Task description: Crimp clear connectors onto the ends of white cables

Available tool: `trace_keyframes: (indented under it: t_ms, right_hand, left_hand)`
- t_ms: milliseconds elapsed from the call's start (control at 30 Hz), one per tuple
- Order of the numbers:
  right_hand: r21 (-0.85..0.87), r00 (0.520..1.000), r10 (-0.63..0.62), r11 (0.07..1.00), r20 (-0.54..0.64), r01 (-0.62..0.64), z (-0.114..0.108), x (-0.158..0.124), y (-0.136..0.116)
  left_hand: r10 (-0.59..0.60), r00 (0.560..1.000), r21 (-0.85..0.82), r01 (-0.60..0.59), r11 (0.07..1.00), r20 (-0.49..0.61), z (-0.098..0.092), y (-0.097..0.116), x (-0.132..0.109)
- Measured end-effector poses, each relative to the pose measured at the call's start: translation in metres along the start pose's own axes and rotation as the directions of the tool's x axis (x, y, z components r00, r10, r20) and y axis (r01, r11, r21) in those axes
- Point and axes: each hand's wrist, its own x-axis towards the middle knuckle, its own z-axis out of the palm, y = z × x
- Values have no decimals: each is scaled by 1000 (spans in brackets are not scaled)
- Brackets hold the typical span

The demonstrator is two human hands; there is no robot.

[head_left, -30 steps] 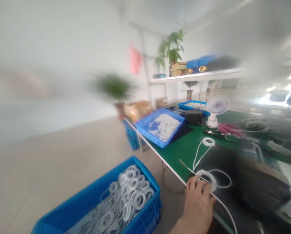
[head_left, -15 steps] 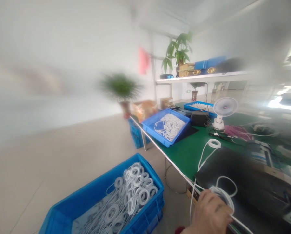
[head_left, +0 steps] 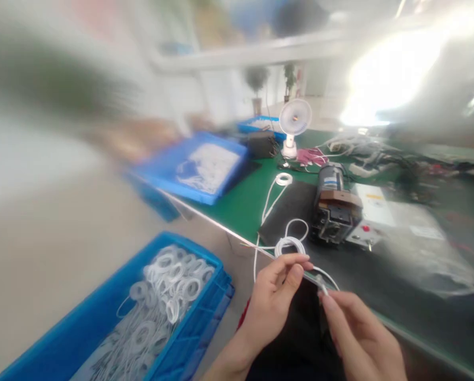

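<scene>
A coiled white cable (head_left: 278, 247) lies at the near table edge on a black mat. My left hand (head_left: 272, 296) is beside the coil, palm up, with thumb and fingers closed on the cable's run. My right hand (head_left: 364, 333) pinches a whitish end piece (head_left: 322, 284) of this cable between thumb and index finger; its exact shape is blurred. Between the two hands the cable bends in a short arc. Farther back, a second white cable coil (head_left: 284, 179) rests by the mat, its tails hanging over the edge.
A blue crate (head_left: 208, 312) of coiled cables stands low at left. On the green table (head_left: 240, 209) are a blue tray (head_left: 161, 177) of small white pieces, a white fan (head_left: 295, 119), and a dark motor-like machine (head_left: 336, 206) beside a white box (head_left: 374, 206).
The view has swung right and down toward the table. My left hand has turned from lying over the coil to palm up beside it, and my right hand has come into view.
</scene>
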Motion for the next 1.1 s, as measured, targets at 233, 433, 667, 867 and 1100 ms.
trace_keyframes:
  t_ms: [233, 433, 667, 867, 1100]
  right_hand:
    - [-250, 867, -498, 840, -6, 481, 6, -10, -33]
    - [-263, 823, -568, 792, 17, 552, 7, -10, -38]
    - [-289, 794, -606, 754, 39, 590, 7, -15, -37]
    - [-297, 800, -600, 761, 17, 577, 7, -18, -37]
    - [-279, 807, -591, 778, -20, 563, 10, -17, -36]
  left_hand:
    - [9, 999, -49, -6, 999, 48, -8, -3, -8]
    - [25, 993, -198, -2, 980, 116, -11, -10, -4]
    - [-24, 985, -516, 110, 850, 172, 2, -7, -5]
    - [-48, 971, -575, 178, 798, 234, 4, -5, -6]
    - [-89, 970, -525, 197, 828, 224, 1, -8, -6]
